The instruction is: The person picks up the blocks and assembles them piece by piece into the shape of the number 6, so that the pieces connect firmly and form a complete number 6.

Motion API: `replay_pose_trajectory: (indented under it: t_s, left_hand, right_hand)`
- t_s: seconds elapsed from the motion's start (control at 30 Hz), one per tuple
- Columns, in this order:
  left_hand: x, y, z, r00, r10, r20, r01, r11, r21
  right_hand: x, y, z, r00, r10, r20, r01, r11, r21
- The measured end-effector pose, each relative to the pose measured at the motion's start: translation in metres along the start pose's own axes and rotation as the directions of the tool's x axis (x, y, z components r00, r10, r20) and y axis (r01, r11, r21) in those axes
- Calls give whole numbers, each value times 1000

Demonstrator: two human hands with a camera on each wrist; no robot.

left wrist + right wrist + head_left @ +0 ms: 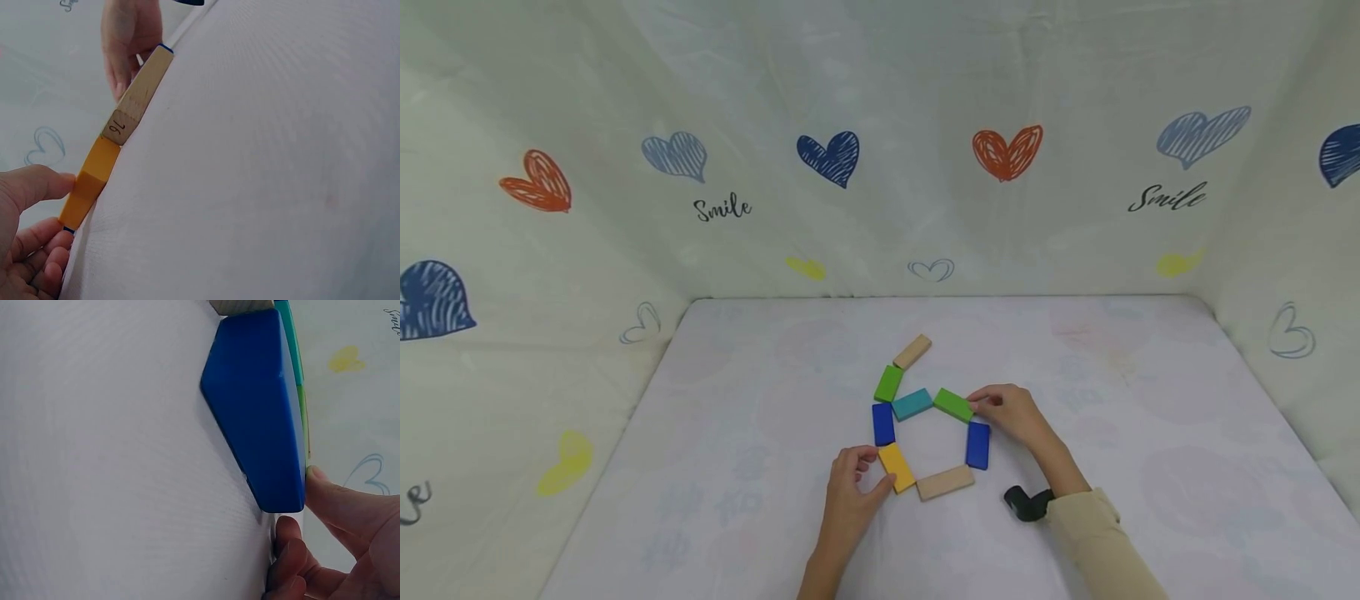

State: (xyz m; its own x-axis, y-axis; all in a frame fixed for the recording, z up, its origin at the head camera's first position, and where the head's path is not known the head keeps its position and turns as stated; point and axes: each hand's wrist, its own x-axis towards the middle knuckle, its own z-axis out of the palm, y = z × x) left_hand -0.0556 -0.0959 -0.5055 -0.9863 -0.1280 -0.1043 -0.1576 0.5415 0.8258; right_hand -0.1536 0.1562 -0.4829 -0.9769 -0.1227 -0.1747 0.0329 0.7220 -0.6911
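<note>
My left hand [853, 492] pinches a yellow block [897, 467], thumb by its near end and fingers by its far end. In the left wrist view, the thumb lies against the yellow block [90, 178]. My right hand [1011, 412] holds the right end of a green block [952, 405] with thumb and fingertips. A blue block [977, 446] lies just below those fingertips; in the right wrist view this blue block [253, 406] partly hides the green one. A teal block [913, 404], another blue block [883, 425] and a wooden block [946, 482] complete a ring.
From the ring's upper left, a second green block [888, 383] and a smaller-looking wooden block [913, 352] trail upward. A black wrist device [1028, 504] sits by the right sleeve [1097, 533]. A pale cloth covers the table [760, 400]; printed curtains [910, 217] stand behind it.
</note>
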Motion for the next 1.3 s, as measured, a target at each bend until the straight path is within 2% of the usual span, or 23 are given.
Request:
replay_pose_trajectory:
  t_s: [0.6,1.13,1.3]
  left_hand:
    - [-1,1,0,1000,-3,6,3,1000,4]
    - [-2,-1,0,999,46,-11,-46,999,6]
    - [-2,-1,0,999,41,-9,-41,999,2]
  right_hand:
    - [0,0,0,1000,8,2,-8,1000,13]
    - [0,0,-2,1000,-3,5,3,1000,5]
    - [-3,2,-1,1000,-7,-9,7,1000,21]
